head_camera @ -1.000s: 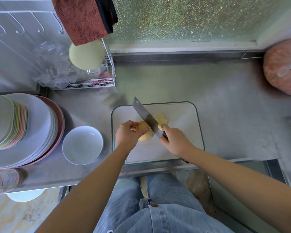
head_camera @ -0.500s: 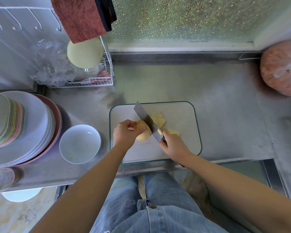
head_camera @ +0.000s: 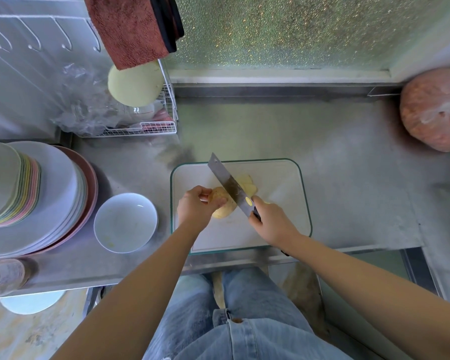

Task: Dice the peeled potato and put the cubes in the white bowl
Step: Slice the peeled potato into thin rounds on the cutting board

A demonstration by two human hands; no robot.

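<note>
At nine o'clock from the glass cutting board (head_camera: 278, 229) sits the white bowl (head_camera: 125, 222), just beside a stack of plates (head_camera: 50, 198). A wire rack (head_camera: 140, 126) stands at eleven and a pink bag (head_camera: 434, 110) at two. On the board, the left hand (head_camera: 195, 206) curls over the peeled potato (head_camera: 220, 201). The right hand (head_camera: 270, 219) grips a cleaver (head_camera: 229, 185), its blade meeting the potato's right end. Cut slices (head_camera: 247, 184) lie at one o'clock of the potato. A steel counter (head_camera: 348, 165) carries everything, under a frosted window (head_camera: 296, 29).
</note>
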